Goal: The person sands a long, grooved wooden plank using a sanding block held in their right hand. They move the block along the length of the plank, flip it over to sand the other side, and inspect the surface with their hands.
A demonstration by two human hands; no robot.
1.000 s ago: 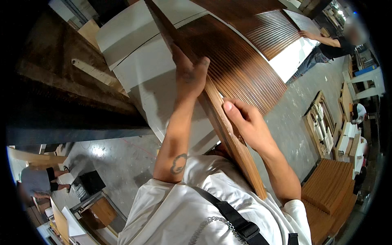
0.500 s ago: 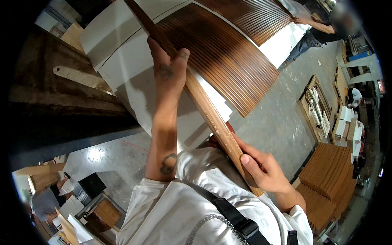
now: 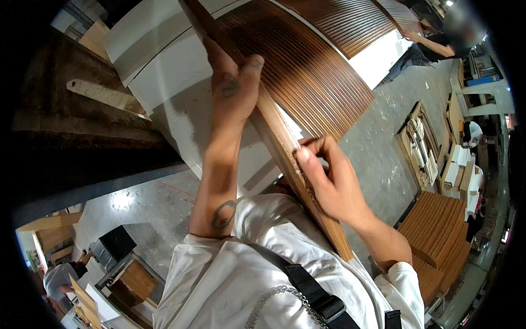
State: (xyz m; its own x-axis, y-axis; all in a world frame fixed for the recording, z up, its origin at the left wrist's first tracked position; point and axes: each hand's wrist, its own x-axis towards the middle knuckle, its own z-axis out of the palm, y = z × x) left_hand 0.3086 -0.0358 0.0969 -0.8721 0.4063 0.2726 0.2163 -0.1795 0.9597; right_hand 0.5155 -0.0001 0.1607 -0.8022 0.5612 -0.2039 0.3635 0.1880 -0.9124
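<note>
A long brown wooden plank (image 3: 276, 134) slants from the far left of the table down to my waist. My left hand (image 3: 233, 82) is closed around its upper part, the thumb over the near side. Lower down, my right hand (image 3: 331, 178) is closed on the plank's right edge, thumb on the face and fingers curled behind. Whether something small is under those fingers is hidden. Pale specks run along the plank's face near the right thumb. Beyond the plank, a ribbed brown panel (image 3: 307, 71) lies on a white-topped table (image 3: 175, 109).
More ribbed panels (image 3: 345, 22) lie farther along the table. A co-worker (image 3: 438, 46) reaches onto the far right end. Stacked brown slats (image 3: 438, 230) and a wooden frame (image 3: 422, 145) stand on the floor at right. A dark machine (image 3: 66, 120) borders the left; another person (image 3: 60, 279) is lower left.
My right hand has slid up along the plank, away from its lower end. The left hand keeps its grip, shifting slightly right with the plank's upper part.
</note>
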